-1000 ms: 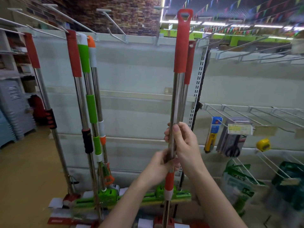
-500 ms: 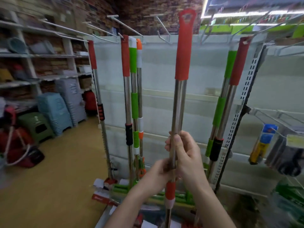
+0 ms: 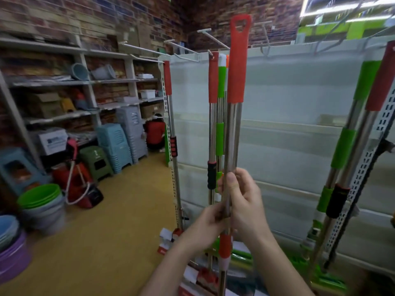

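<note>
Yellow floor (image 3: 119, 231) carries most of it: stacked stools (image 3: 114, 146) along the wall, a green stool (image 3: 96, 161) just beside them, and basins (image 3: 40, 201) piled at the left. Shelves (image 3: 64, 82) hold tubs (image 3: 80, 71) and a box (image 3: 53, 141). Mops (image 3: 213, 82) hang off the white rack (image 3: 288, 146).

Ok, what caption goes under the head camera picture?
Left hand and right hand hold a red-handled mop pole upright beside hanging mops.

Both hands (image 3: 245, 201) grip the mop handle (image 3: 233, 133) upright — red grip (looped) on top.
</note>
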`<state>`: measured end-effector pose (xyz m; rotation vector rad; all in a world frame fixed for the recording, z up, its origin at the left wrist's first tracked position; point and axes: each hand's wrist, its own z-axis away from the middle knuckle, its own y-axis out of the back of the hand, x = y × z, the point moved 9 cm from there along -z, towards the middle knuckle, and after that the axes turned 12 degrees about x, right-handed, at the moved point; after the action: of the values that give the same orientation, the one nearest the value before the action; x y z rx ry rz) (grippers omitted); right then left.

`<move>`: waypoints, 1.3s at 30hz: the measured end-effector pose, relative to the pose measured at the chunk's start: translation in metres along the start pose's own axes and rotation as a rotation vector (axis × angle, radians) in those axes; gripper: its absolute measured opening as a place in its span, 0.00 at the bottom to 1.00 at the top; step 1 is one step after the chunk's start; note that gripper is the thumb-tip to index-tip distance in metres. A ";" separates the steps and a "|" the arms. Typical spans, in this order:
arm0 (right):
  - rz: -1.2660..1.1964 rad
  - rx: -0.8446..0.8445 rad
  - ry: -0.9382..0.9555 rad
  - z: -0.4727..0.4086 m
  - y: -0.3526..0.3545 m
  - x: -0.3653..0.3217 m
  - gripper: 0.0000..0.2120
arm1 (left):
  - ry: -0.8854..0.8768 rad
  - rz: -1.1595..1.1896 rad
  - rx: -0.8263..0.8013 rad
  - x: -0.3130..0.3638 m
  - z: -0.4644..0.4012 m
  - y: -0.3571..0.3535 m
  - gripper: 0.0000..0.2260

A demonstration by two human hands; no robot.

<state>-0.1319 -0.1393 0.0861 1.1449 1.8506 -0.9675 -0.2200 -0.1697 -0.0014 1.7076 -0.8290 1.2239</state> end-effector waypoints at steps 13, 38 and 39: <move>0.104 0.141 0.028 0.021 -0.135 0.030 0.10 | -0.067 0.018 -0.095 -0.043 -0.018 0.130 0.11; 0.047 0.021 -0.114 -0.028 -0.258 0.090 0.11 | 0.058 0.441 -0.098 -0.065 -0.090 0.255 0.17; 0.057 0.027 -0.111 -0.030 -0.264 0.093 0.10 | 0.062 0.426 -0.094 -0.066 -0.094 0.261 0.19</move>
<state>-0.4123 -0.1628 0.0745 1.1311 1.7125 -1.0057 -0.5043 -0.1900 0.0176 1.4522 -1.2345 1.4829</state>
